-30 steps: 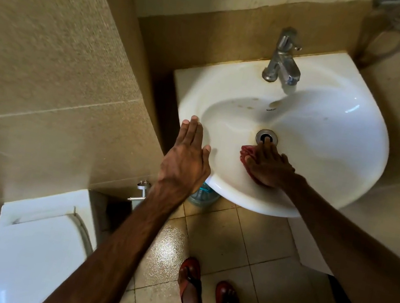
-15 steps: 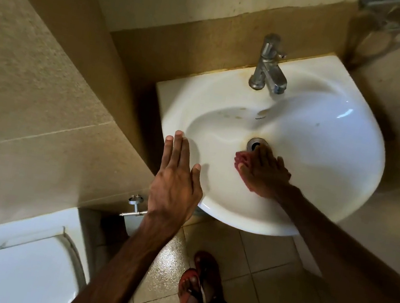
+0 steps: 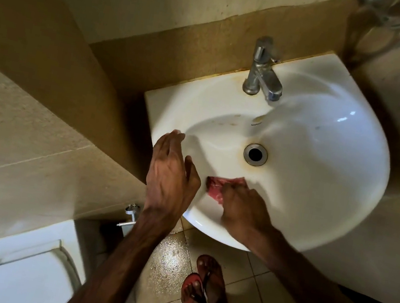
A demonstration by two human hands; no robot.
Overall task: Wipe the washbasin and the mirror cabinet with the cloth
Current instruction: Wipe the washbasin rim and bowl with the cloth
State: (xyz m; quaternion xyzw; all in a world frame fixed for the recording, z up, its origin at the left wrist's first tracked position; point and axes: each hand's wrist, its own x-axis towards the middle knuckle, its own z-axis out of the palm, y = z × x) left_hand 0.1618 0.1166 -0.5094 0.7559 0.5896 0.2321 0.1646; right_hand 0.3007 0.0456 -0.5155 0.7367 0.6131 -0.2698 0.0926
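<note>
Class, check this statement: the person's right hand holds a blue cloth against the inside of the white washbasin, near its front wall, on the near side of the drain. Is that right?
Not quite: the cloth is red, not blue. The head view shows the right hand holding it against the inside of the white washbasin, near its front wall, on the near side of the drain.

No text can be read. The basin (image 3: 328, 147) bears one small dark printed mark (image 3: 256, 125) on its inner back wall, just below the overflow slot (image 3: 258, 119) and in front of the tap (image 3: 263, 74), but its letters are too small and blurred to make out.
</note>
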